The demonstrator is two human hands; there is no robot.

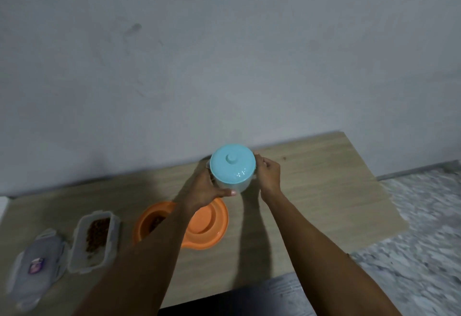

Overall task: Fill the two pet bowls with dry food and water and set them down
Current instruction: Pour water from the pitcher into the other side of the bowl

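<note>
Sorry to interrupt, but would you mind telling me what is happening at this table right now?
A person is holding a jug with a light blue lid in both hands, the left hand and right hand on either side of it, above a wooden table. Below sits an orange double pet bowl; one side already holds dry food. To its left are an open food container with kibble and its loose lid.

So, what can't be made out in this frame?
- Jug contents: head view, teal lid and both hands cover it.
- Orange double bowl: left forearm crosses it; how much food, or whether there is water, is unclear.
- Container lid label: blurred, too small to read.
- Right hand grip: fingers hidden behind the jug.
</note>
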